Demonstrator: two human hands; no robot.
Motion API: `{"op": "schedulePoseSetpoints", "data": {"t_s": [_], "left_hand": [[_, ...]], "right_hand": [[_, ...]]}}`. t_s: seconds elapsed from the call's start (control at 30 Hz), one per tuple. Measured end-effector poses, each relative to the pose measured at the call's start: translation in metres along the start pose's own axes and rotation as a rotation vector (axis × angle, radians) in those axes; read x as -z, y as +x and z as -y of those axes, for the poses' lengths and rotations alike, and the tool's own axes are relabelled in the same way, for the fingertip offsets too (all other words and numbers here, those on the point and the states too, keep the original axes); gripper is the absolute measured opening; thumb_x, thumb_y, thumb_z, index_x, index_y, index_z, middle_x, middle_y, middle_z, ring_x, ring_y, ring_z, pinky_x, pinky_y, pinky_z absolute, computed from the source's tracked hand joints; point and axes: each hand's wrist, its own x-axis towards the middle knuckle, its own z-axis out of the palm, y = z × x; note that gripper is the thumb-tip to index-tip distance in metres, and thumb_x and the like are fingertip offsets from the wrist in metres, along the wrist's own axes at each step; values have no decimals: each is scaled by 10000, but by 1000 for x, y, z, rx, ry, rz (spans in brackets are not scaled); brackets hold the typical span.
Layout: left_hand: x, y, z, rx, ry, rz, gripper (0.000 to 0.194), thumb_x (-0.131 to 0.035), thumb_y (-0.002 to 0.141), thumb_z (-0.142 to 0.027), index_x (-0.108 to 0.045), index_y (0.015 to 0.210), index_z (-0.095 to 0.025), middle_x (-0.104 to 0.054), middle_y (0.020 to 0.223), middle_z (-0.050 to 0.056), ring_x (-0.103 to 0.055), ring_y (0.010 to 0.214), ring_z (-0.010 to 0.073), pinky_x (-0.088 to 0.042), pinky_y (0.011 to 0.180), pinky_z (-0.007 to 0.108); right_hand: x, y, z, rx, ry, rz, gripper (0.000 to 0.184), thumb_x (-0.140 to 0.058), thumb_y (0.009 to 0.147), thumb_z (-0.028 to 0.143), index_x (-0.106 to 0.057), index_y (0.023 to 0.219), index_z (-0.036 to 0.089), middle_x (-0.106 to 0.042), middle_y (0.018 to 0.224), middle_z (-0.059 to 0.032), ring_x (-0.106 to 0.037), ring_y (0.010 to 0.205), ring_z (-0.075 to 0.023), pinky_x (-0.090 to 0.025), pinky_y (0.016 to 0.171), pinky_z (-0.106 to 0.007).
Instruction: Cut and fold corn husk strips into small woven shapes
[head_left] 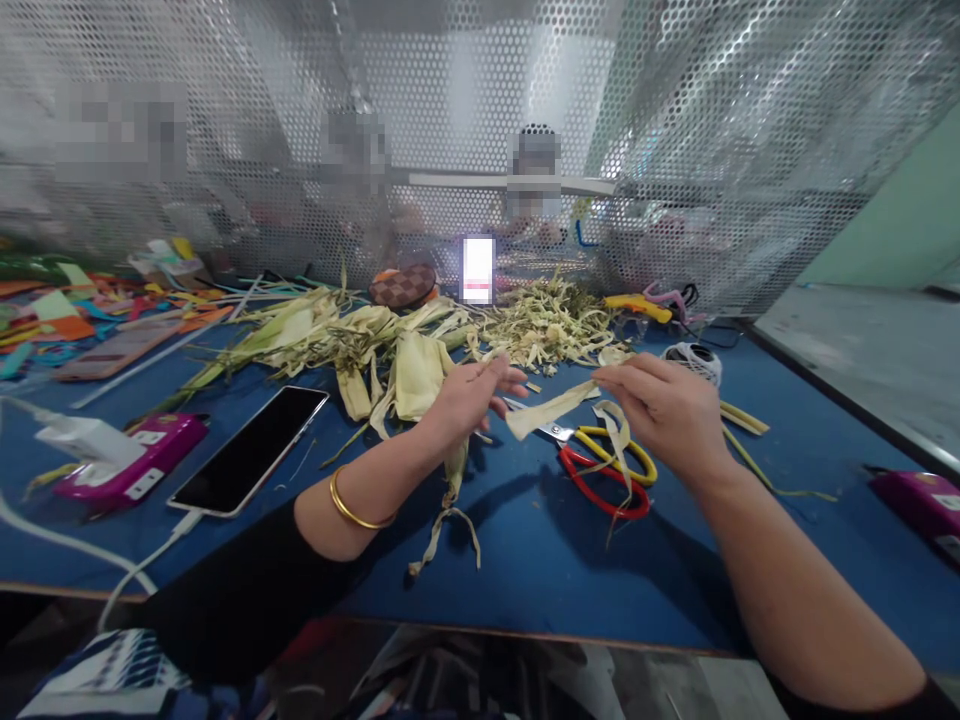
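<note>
My right hand [660, 410] pinches one end of a pale corn husk strip [555, 410], which stretches left toward my other hand. A narrow curled husk strip [619, 430] dangles under the right fingers. My left hand [476, 395] is beside the strip's free end, fingers loosely apart and apparently not touching it. Below the left palm, a twisted husk piece [454, 470] trails thin ends toward the table's front; whether the hand touches it is hidden. Scissors [604, 490] with one red and one yellow handle lie under the right hand, blades partly covered.
Corn husks [300, 335] and shredded husk bits [551, 325] are heaped behind my hands. To the left lie a black-screened phone [251, 450] on a cable and a purple power strip [142, 460]. A twine roll [694, 362] stands right. Perforated mesh [480, 90] closes off the back.
</note>
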Motion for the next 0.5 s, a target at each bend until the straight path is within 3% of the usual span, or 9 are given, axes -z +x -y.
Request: {"op": "schedulePoseSetpoints", "data": {"t_s": [0.13,0.23,0.37,0.5], "left_hand": [[-6,-8,0,291,-175,311,406,-450,931,-409,-692,833,-98,-724,857,157,-645,639,151,-476,535,226],[-11,-14,1,401,-230,478,392,-417,948,-378,-674,861,-96,-724,863,145,-682,716,178,-528,630,269],[-16,-19,5,432,-254,559,359,-449,937,-372,-672,906,-92,-707,845,121,-668,680,167,-533,621,282],[-17,-22,8,417,-272,567,302,-568,877,-386,-661,852,-99,-601,651,28,-543,521,98,-502,565,252]], "right_hand": [[-2,0,13,173,-68,-28,261,-463,923,174,-717,900,230,-695,792,-41,-589,685,-155,-401,654,-277],[-5,-1,19,226,-85,-14,264,-454,929,164,-705,907,244,-686,806,-35,-581,713,-146,-397,680,-267],[-8,-1,22,260,-111,-8,273,-446,932,154,-704,876,228,-667,776,-36,-563,695,-143,-383,668,-273],[-12,0,23,234,-110,-26,264,-455,930,153,-705,893,230,-674,776,-28,-569,693,-140,-400,675,-273]]}}
